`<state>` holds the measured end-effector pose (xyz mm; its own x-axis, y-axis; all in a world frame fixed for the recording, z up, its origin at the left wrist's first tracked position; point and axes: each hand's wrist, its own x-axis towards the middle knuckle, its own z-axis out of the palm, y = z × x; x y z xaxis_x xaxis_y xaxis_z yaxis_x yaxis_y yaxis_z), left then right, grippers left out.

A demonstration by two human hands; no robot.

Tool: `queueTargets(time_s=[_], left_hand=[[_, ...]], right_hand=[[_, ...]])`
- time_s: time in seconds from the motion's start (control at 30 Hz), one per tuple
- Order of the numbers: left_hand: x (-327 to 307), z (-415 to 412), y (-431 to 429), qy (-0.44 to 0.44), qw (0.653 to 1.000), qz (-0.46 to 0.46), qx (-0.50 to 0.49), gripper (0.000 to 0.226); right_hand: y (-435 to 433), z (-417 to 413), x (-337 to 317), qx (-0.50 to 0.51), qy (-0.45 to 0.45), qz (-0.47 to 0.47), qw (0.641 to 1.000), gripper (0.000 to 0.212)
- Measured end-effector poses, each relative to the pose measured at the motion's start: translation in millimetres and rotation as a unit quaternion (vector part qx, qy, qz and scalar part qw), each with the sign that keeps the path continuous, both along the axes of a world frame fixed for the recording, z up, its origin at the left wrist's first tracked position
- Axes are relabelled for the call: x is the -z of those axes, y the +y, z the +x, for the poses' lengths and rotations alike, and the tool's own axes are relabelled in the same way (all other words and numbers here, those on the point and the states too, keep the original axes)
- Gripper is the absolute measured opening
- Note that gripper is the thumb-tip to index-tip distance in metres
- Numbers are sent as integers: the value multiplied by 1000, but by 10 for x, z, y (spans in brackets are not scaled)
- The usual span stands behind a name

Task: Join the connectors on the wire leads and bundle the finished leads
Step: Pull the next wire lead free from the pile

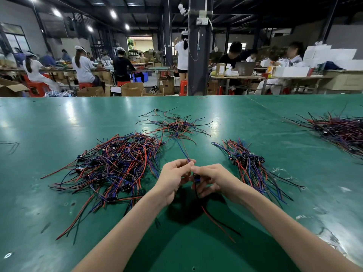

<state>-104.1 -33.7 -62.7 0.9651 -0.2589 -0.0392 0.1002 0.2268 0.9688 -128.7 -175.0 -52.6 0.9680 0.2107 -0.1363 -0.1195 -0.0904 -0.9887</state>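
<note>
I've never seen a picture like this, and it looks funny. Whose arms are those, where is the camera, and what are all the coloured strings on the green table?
No machine here: the two grips are a person's bare hands. The camera sits on that person's head and looks down, so the arms reach in from below. The strings are thin wire leads with small connectors. They lie on the green table in heaps: a big tangled heap on the left, a small heap further back, a tidier heap on the right, and a last heap at the far right. The left grip pinches a blue and red lead. The right grip holds a blue connector, with red and black wires hanging below it.
</note>
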Motion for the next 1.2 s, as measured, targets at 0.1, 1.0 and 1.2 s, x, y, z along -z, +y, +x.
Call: queueTargets(time_s=[0.1, 1.0, 1.2], left_hand=[[-7, -9, -8, -1, 1000, -10, 4, 10], [15, 40, 55, -110, 988, 108, -16, 20], [39, 83, 49, -79, 988, 95, -91, 28]], right_hand=[[-23, 4, 0, 2, 6, 13, 1000, 24], [68, -43, 44, 22, -8, -2, 1000, 32], [94, -41, 43, 36, -28, -14, 999, 32]])
